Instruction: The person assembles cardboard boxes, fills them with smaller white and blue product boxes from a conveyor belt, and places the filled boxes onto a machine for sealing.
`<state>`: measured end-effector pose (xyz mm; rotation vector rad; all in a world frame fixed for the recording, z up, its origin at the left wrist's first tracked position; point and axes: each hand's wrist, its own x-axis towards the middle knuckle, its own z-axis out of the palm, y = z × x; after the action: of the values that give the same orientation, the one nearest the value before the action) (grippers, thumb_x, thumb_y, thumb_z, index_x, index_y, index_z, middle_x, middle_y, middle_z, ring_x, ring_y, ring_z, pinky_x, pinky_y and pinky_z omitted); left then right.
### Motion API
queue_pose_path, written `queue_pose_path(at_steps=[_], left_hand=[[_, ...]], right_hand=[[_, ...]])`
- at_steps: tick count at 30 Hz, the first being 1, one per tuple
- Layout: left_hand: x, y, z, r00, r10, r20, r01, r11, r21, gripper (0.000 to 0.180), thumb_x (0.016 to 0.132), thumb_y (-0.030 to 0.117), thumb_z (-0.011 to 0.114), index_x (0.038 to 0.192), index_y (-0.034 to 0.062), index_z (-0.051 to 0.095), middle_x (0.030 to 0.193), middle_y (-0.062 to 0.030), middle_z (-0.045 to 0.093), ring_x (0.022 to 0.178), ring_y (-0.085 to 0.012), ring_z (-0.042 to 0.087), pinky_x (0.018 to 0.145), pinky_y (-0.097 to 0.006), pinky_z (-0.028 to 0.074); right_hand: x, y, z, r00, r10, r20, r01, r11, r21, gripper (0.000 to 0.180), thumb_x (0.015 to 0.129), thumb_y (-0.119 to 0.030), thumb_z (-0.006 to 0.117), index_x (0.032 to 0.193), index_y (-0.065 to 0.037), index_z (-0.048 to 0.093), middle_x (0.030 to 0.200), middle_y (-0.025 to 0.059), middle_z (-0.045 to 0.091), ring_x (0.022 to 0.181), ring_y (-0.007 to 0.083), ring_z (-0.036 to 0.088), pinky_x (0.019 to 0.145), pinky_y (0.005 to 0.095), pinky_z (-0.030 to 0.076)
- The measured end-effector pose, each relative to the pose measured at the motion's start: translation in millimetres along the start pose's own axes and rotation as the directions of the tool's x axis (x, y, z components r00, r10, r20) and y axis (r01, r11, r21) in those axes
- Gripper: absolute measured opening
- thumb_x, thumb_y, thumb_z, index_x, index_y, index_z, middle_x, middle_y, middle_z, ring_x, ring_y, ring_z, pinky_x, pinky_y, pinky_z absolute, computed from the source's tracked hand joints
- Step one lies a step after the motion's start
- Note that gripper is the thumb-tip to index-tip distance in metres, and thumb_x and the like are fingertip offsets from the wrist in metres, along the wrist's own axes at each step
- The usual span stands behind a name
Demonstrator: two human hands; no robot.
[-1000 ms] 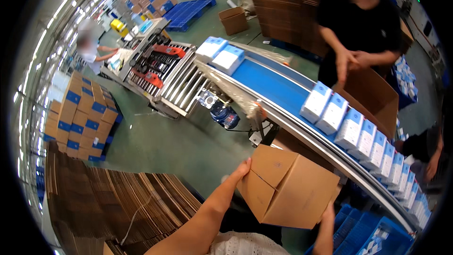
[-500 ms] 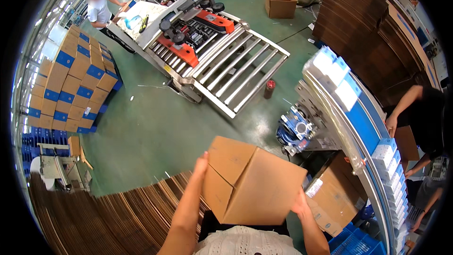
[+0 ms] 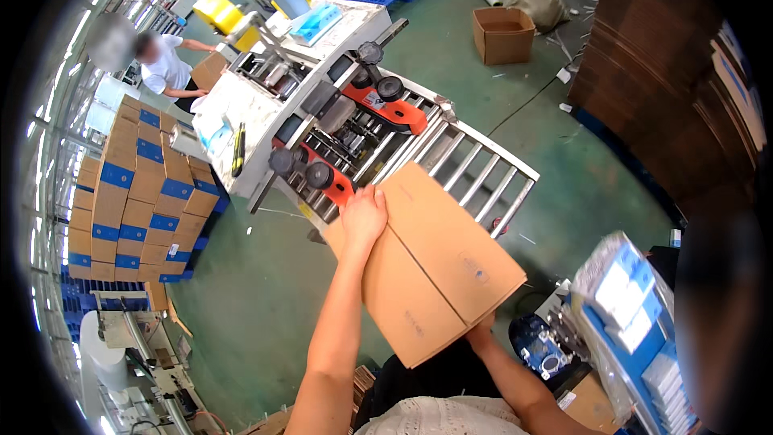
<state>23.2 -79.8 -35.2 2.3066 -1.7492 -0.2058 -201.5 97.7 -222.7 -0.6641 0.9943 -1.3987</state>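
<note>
A brown cardboard box (image 3: 439, 262), its top flaps folded down to a middle seam, is between my hands, tilted in front of me. My left hand (image 3: 364, 216) grips its far left edge, with fingers over the top. Around the near right lower corner is my right hand (image 3: 481, 330), its fingers partly hidden under the box. The box's far end overlaps the view of a roller conveyor (image 3: 481, 181) leading into a carton sealing machine with orange side guides (image 3: 403, 119). I cannot tell whether the box touches the rollers.
Stacked cartons (image 3: 145, 201) stand on a pallet at left, near a person in white (image 3: 165, 72). A box cutter (image 3: 239, 149) lies on the machine's top. At right are flattened cardboard (image 3: 652, 72) and a belt line with white-and-blue packs (image 3: 624, 290). An open carton (image 3: 503, 36) sits far off.
I have turned left toward the sealing machine, and the box is farther forward, nearer the rollers. My left hand has moved onto its far edge; my right hand is at the lower corner.
</note>
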Motion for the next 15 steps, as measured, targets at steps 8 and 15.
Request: queue_pose_path(at_steps=[8,15], left_hand=[[9.1,51.4,82.0,0.979,0.202,0.017,-0.203,0.979,0.001,0.067,0.081,0.031,0.051,0.131,-0.0032,0.024,0.138,-0.0212,0.019,0.128,-0.0351,0.018,0.101,-0.054,0.014],[30.7,45.6,84.0,0.991,0.133,0.027,-0.134,0.991,0.022,0.066,0.083,0.032,0.047,0.133,-0.0025,0.021,0.138,-0.0210,0.020,0.128,-0.0355,0.017,0.102,-0.053,0.012]], right_hand=[[161.4,-65.3,50.5,0.785,0.601,-0.152,-0.608,0.794,0.004,0.035,0.091,-0.036,0.034,0.105,-0.005,0.043,0.100,0.0106,0.054,0.083,0.0215,0.058,0.067,0.0346,0.049],[211.2,-71.9,88.8,0.992,0.069,0.102,0.044,0.574,-0.818,0.057,0.076,-0.030,0.061,0.111,0.009,0.038,0.102,0.0267,0.052,0.098,0.0388,0.051,0.083,0.0391,0.041]])
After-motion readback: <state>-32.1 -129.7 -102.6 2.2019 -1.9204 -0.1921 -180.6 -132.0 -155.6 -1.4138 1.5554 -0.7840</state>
